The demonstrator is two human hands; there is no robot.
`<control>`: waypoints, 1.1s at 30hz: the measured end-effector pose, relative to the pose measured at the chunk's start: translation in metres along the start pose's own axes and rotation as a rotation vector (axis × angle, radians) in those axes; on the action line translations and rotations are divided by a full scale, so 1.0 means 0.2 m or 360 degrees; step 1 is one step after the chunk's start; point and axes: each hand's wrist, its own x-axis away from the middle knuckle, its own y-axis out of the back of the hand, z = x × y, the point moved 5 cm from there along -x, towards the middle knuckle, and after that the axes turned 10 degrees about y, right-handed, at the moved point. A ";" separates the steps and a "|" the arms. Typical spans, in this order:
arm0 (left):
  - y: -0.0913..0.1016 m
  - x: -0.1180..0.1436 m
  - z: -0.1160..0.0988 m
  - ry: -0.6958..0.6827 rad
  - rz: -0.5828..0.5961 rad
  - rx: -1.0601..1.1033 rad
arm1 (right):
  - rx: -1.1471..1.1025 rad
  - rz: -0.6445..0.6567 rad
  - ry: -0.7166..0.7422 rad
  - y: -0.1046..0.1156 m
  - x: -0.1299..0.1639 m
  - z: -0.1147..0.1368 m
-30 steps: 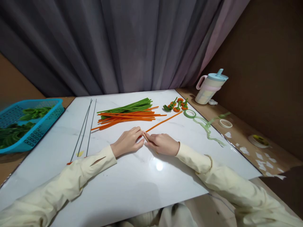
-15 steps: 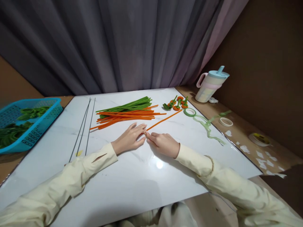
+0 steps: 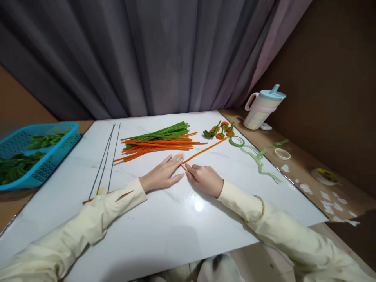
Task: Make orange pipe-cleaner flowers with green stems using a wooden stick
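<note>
My left hand lies flat on the white tabletop, fingers stretched out, its fingertips against the near end of an orange pipe cleaner. That pipe cleaner slants away to the far right. My right hand is closed around a thin pale stick, whose tip meets the pipe cleaner beside my left fingertips. Whether the two are joined there I cannot make out. Beyond my hands lie a pile of orange pipe cleaners and a pile of green ones.
Small orange-and-green pieces lie near a green tape roll with loose tape. Dark thin wires are at left, by a blue basket of green pieces. A tumbler, a white ring and paper scraps are at right.
My hands have come slightly apart, and the pale stick's tip now shows between them. The view has shifted a little.
</note>
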 end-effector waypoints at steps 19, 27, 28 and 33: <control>-0.03 0.13 -0.05 0.0233 -0.0286 -0.0237 | -0.0139 -0.0136 0.0142 0.00 -0.01 0.05; -0.06 0.15 -0.03 0.0457 -0.0320 0.0073 | -0.0065 -0.0129 0.0088 -0.01 -0.01 0.08; -0.06 0.15 -0.03 0.0464 -0.0331 0.0101 | -0.0058 -0.0126 0.0082 -0.01 -0.01 0.08; -0.05 0.16 -0.04 0.0437 -0.0349 0.0225 | -0.0048 -0.0107 0.0104 -0.01 -0.01 0.10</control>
